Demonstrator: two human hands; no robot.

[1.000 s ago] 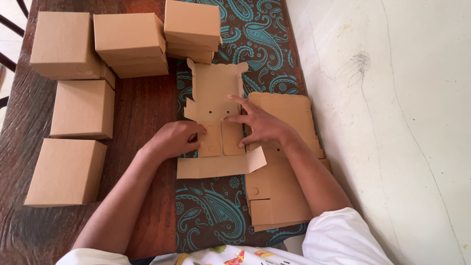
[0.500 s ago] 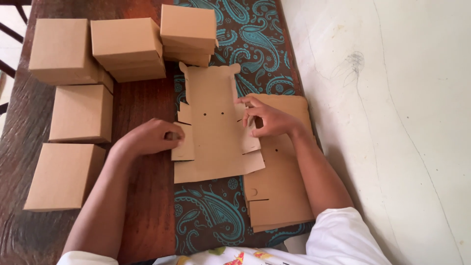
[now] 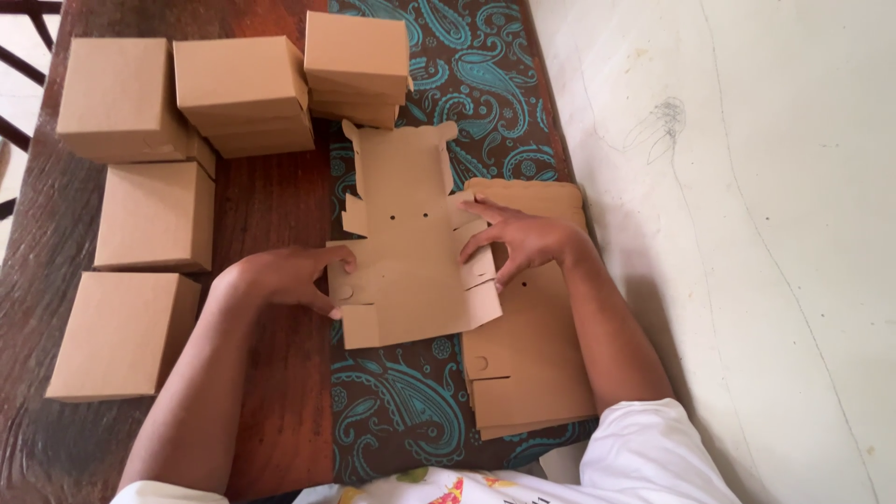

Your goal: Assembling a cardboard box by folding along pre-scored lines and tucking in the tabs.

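Single view: head-worn camera, looking steeply down on a wooden table (image 3: pixel 271 411) from close above. Person's forearms enter from the bottom edge. Table fills left and centre of frame; pale wall (image 3: pixel 765 233) takes the right side. No second view to compare.

Flat die-cut blank (image 3: pixel 408 252), centre frame: plain brown cardboard, matt, smooth, unprinted. Stack of blanks (image 3: pixel 532 373) at lower right: same matt card. Folded boxes (image 3: pixel 154 215) at upper left: identical brown board, dull finish. Table (image 3: pixel 271 196): dark wood, grain seen, slight sheen. Runner (image 3: pixel 467 65): woven cloth, teal paisley print, matt. Wall (image 3: pixel 747 187) at right: pale plaster, rough, scuffed.
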